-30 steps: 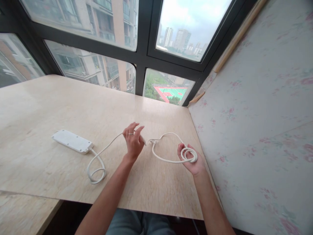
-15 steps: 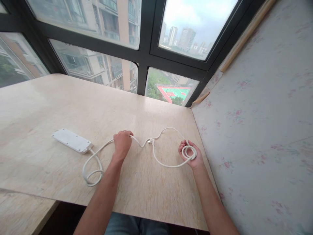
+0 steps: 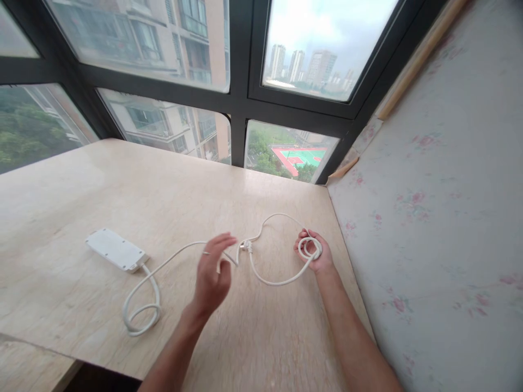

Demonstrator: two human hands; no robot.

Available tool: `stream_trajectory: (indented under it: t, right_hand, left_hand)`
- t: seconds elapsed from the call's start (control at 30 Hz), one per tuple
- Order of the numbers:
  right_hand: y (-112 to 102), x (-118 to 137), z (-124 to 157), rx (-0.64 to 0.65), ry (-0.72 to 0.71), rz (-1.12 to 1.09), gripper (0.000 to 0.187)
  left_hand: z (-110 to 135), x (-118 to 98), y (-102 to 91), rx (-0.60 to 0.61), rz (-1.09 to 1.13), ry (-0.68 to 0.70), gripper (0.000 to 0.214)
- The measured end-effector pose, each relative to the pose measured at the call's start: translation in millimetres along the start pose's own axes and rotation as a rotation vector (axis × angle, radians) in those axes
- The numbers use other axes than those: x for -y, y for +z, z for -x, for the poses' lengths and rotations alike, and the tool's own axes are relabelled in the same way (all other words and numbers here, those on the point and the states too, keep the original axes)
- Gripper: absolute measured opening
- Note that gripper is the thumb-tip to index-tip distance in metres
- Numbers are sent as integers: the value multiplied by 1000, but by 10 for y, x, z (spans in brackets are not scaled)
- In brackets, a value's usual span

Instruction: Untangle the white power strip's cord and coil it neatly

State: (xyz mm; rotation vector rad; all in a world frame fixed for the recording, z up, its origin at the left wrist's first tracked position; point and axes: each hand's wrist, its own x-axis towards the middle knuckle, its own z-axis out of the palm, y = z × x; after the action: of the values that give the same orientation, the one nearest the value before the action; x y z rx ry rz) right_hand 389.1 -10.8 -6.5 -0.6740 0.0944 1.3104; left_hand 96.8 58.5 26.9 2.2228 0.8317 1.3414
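A white power strip (image 3: 116, 249) lies face down on the marbled counter, to the left of both hands. Its white cord (image 3: 139, 326) makes a loose loop beside it, then runs right, behind my left hand (image 3: 214, 272). That hand hovers over the cord with fingers apart, holding nothing. Just right of its fingertips the plug (image 3: 247, 246) rests on the counter with its prongs pointing left. My right hand (image 3: 321, 257) is palm up, fingers curled about a small coil of the cord (image 3: 301, 249). From the coil, two stretches of cord lead left toward the plug.
The pale counter (image 3: 171, 196) reaches back to dark-framed windows (image 3: 239, 109). A wall with floral wallpaper (image 3: 441, 228) borders it closely on the right, near my right forearm. At the lower left, the counter has an edge (image 3: 73, 370) with a dark gap below.
My left hand has let go of the cord and opened, lifting slightly and moving right. My right hand still holds the coil. The view has tilted a little.
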Motion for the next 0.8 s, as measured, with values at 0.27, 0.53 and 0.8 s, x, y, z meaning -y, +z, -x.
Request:
stream_trajectory:
  t: [0.27, 0.53, 0.8]
  right_hand:
    - [150, 81, -252, 1, 69, -96, 7]
    - [101, 237, -249, -109, -4, 142, 10]
    - [67, 227, -222, -199, -207, 530, 26]
  left_hand:
    - [3, -166, 492, 743, -179, 162, 51]
    - [-175, 118, 522, 657, -147, 87, 18]
    - [-641, -53, 588, 466, 284, -392, 40]
